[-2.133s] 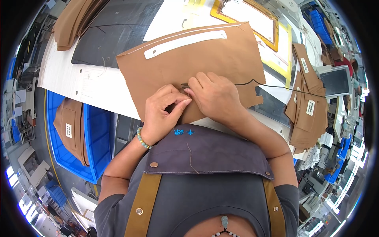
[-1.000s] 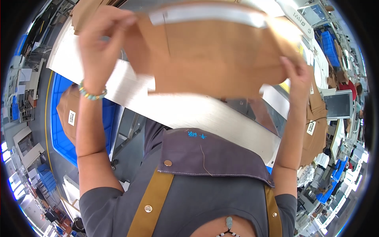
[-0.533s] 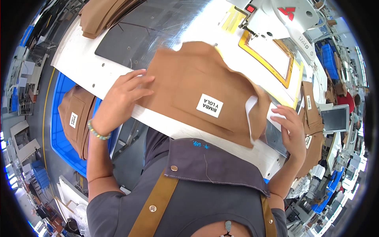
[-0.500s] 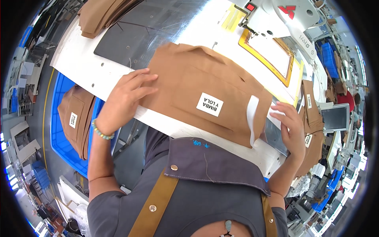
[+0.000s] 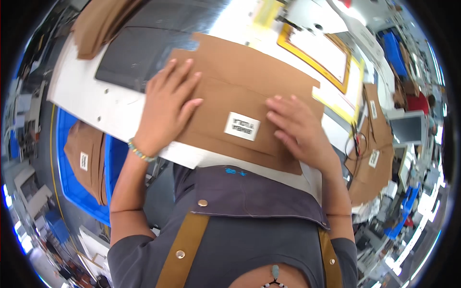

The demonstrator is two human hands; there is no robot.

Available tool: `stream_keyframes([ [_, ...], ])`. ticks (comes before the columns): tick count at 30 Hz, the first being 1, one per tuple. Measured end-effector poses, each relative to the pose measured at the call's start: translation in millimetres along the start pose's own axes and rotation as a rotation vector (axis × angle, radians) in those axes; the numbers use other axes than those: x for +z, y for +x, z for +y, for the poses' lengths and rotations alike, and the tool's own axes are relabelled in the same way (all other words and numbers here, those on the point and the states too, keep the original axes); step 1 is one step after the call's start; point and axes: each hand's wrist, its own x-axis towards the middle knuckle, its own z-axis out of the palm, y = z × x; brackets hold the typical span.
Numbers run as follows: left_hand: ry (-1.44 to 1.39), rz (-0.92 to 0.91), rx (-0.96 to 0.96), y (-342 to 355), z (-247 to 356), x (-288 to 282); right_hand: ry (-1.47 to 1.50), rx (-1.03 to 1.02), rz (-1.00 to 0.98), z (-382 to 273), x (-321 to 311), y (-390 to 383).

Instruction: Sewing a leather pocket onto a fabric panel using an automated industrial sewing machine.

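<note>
A brown fabric panel (image 5: 225, 72) lies label-up on the white work table (image 5: 72, 91), with notched corners, folds across it and a white label (image 5: 242, 126). My left hand (image 5: 168, 105), beaded bracelet at the wrist, rests on the panel's left side with fingers spread. My right hand (image 5: 300, 134) touches its right side just beside the label, fingers apart and slightly bent. Neither hand is gripping the fabric. Beyond the panel are a dark plate (image 5: 125, 57) and a yellow-orange frame (image 5: 288, 39) under the white sewing machine head (image 5: 331, 14).
Stacked brown panels (image 5: 91, 29) lie at far left, more labelled pieces (image 5: 370, 177) at right beside a screen (image 5: 406, 127). A blue bin (image 5: 117, 177) holding brown pieces stands below the table's left. Scissors (image 5: 356, 144) are at right; a person in red (image 5: 418, 101) is behind.
The panel, lifted and turned over a second ago, now lies flatter, label up; the white strip is out of sight. Both hands have moved inward onto it, the left one also upward.
</note>
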Motion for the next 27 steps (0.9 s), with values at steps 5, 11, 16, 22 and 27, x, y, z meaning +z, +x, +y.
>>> stream_keyframes([
  [5,-0.069,0.091,0.034,7,0,-1,-0.003,0.473,0.497,5,-44,-56],
  [11,0.019,0.029,0.065,16,11,13,-0.001,0.584,0.231,-25,-9,-66],
  [16,-0.051,0.068,-0.006,12,8,15,0.013,0.351,0.244,-20,8,-77],
  [22,-0.141,0.171,-0.193,16,1,6,0.614,0.847,0.594,16,-39,-91],
  [27,-0.294,0.095,-0.277,32,-5,-4,0.288,0.736,0.422,67,-82,-61],
])
